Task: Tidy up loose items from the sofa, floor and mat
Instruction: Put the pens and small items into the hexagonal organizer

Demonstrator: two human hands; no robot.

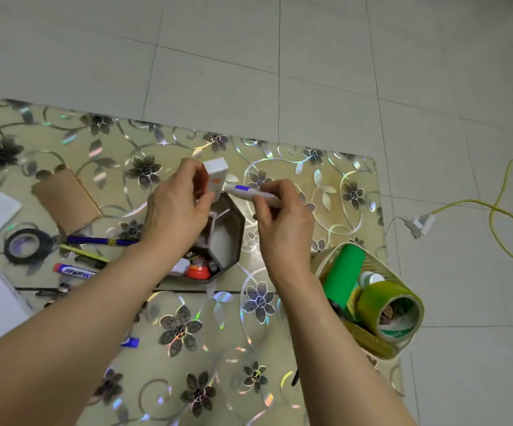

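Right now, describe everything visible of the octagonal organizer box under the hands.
The octagonal organizer box is dark brown outside with pale inner walls, apparently card or thin wood. It sits flat on the floral mat, open-topped and split into compartments. The large right compartment looks empty; the near one holds a red round item and small white pieces. The left hand, gripping a small white box, hides its left part; the right hand holds a white marker above it.

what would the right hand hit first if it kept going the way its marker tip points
Most likely the small white box held in the left hand. The right hand aims its white marker left at it, tip nearly touching, though depth is unclear.
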